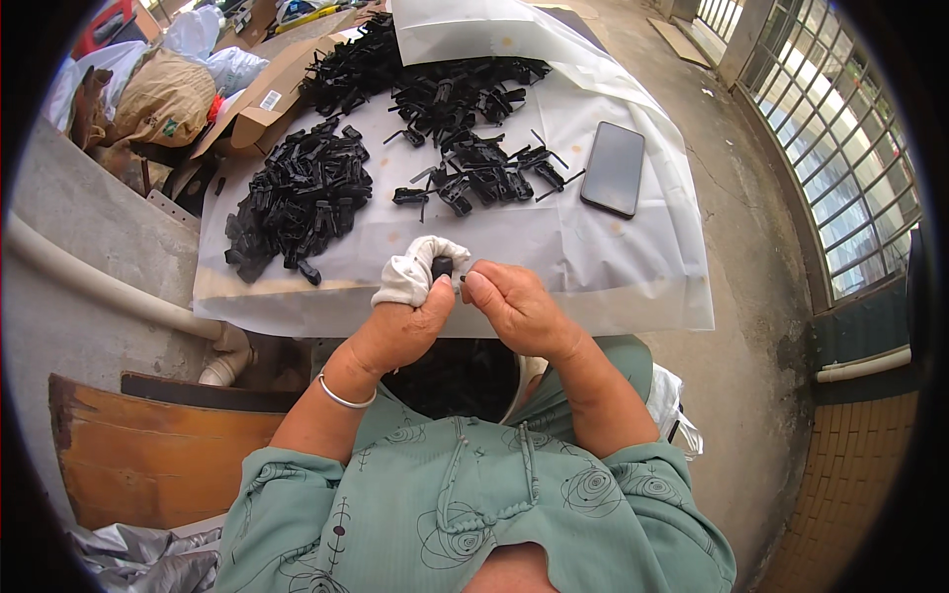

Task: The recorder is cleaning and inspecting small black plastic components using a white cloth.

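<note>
I see a dark phone (pixel 612 169) lying flat, a brown sack (pixel 166 97) near a cardboard box (pixel 259 121), and a barred window (pixel 838 148).

From near above, one head-worn fisheye looks steeply down: green patterned cloth shirt (pixel 395 504) at six o'clock, left hand (pixel 420 308) and right hand (pixel 519 308) near centre, white-sheeted table (pixel 633 267) toward twelve.

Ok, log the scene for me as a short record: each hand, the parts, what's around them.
Left hand: white cloth over its fingers, gripping a black part
Right hand: bare, fingers curled closed beside that part; any held piece too small to identify
Parts: black heap at left; scattered black clips further right
Surface: white sheet
Right side: dark-screened phone
</note>
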`<state>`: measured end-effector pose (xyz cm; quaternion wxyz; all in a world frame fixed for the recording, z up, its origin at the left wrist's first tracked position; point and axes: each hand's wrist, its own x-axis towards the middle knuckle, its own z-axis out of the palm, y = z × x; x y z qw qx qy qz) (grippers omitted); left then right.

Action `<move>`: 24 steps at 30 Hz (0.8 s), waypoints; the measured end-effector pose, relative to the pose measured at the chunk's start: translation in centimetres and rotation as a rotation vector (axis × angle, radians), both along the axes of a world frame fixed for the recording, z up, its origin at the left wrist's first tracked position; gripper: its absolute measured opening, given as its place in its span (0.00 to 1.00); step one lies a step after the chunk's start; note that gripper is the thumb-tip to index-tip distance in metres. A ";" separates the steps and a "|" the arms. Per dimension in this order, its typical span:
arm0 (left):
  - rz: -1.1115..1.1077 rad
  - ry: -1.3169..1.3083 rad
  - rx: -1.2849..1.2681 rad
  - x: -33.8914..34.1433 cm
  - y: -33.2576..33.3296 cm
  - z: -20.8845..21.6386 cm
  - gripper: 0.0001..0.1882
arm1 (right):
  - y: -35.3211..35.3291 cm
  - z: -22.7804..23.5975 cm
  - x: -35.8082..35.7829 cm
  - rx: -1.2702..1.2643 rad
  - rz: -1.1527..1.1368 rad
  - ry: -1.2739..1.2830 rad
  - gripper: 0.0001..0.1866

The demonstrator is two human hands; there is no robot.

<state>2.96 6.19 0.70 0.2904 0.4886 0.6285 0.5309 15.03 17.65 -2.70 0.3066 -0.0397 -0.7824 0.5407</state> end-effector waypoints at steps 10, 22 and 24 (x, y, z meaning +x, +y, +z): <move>-0.019 0.329 -0.071 0.1 -0.4 0.6 0.12 | -1.4 -0.2 -0.4 -0.045 -0.042 -0.039 0.13; 0.361 0.761 -0.034 -5.0 -1.5 -0.1 0.14 | 1.0 -0.6 0.5 0.684 -0.341 -0.399 0.06; 0.347 0.685 -0.018 -3.6 -1.6 -1.2 0.13 | 0.9 -0.6 0.6 0.633 -0.348 -0.337 0.05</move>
